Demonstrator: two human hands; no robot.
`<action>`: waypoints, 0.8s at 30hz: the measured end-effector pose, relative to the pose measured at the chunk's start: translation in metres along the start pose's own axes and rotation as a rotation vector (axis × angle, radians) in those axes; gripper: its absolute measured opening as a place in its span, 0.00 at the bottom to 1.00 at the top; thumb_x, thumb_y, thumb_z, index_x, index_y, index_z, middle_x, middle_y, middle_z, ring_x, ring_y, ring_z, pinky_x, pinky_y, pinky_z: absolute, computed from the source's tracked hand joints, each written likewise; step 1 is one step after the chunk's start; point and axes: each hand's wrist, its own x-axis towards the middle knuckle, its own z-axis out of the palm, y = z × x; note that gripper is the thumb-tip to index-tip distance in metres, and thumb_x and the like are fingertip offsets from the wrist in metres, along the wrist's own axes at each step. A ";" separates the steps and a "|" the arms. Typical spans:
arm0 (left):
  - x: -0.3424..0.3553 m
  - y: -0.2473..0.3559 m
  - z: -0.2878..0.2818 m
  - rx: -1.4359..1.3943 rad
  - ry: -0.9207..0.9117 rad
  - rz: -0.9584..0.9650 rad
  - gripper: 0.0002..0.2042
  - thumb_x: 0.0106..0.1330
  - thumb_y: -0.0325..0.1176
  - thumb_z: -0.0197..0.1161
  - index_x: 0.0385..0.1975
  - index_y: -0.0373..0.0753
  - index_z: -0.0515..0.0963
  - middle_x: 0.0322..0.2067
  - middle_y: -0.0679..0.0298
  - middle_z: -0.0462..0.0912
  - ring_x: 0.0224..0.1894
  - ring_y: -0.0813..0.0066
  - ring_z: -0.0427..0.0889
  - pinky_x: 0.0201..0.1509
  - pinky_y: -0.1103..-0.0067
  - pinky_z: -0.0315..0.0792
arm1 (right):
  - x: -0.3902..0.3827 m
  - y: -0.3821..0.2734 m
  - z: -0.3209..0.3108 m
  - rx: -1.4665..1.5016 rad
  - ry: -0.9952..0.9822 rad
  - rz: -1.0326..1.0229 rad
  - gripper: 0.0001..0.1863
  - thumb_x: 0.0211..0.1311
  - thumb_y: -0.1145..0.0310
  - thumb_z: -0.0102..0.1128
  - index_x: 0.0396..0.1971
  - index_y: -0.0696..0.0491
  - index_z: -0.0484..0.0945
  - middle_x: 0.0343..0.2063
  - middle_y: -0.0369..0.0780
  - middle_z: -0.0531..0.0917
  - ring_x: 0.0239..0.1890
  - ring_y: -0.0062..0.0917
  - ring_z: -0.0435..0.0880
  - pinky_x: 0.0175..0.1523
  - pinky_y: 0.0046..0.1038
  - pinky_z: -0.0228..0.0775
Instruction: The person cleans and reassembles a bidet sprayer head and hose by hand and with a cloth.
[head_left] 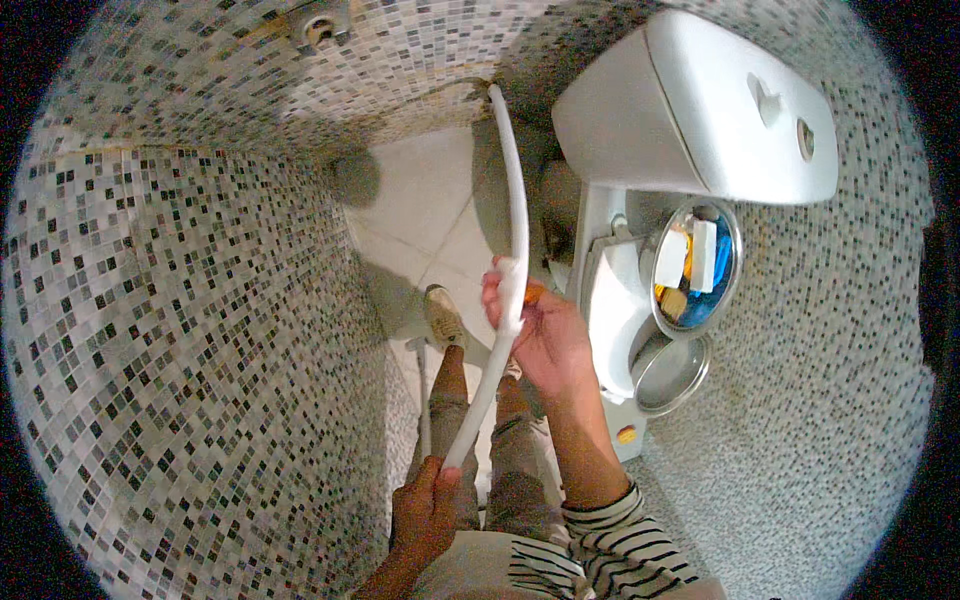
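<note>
A long white flexible hose curves down from the tiled wall at the far side toward my body. Around its lower end my left hand is closed, just above my lap. My right hand is wrapped around the hose's middle from behind, its fingertips showing on the left side. A small orange piece shows between that hand and the hose; its kind is not clear. White, foam-like patches lie on the hose at the right hand.
On the right stands a white toilet with its large cistern. A round metal bowl on it holds blue, white and yellow items, beside another round dish. Mosaic walls are close on both sides. A thin stick stands by my leg.
</note>
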 end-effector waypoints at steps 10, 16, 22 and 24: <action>0.005 -0.024 -0.007 -0.046 -0.102 0.007 0.18 0.65 0.48 0.43 0.30 0.37 0.69 0.12 0.54 0.71 0.15 0.55 0.74 0.19 0.66 0.65 | 0.026 0.016 -0.011 0.291 0.026 -0.025 0.17 0.66 0.65 0.36 0.47 0.63 0.63 0.37 0.46 0.72 0.35 0.31 0.71 0.42 0.28 0.70; 0.010 -0.017 -0.011 -0.056 -0.091 -0.119 0.17 0.65 0.46 0.44 0.31 0.37 0.69 0.12 0.55 0.69 0.14 0.59 0.72 0.18 0.68 0.63 | 0.086 -0.039 -0.019 0.198 -0.090 0.048 0.15 0.64 0.65 0.41 0.43 0.61 0.66 0.35 0.46 0.74 0.34 0.32 0.74 0.40 0.30 0.70; 0.010 -0.024 -0.002 -0.084 -0.025 -0.209 0.14 0.64 0.41 0.48 0.33 0.35 0.70 0.15 0.53 0.72 0.16 0.57 0.73 0.19 0.69 0.64 | 0.148 -0.089 -0.010 0.018 -0.120 0.086 0.14 0.63 0.67 0.39 0.42 0.62 0.65 0.34 0.48 0.74 0.35 0.36 0.74 0.39 0.34 0.70; 0.007 -0.026 0.000 -0.033 0.006 -0.194 0.13 0.63 0.41 0.49 0.32 0.36 0.70 0.15 0.55 0.73 0.16 0.58 0.74 0.20 0.69 0.66 | 0.173 -0.106 -0.009 0.001 0.006 0.124 0.15 0.62 0.66 0.39 0.41 0.63 0.64 0.34 0.50 0.73 0.35 0.39 0.74 0.40 0.37 0.71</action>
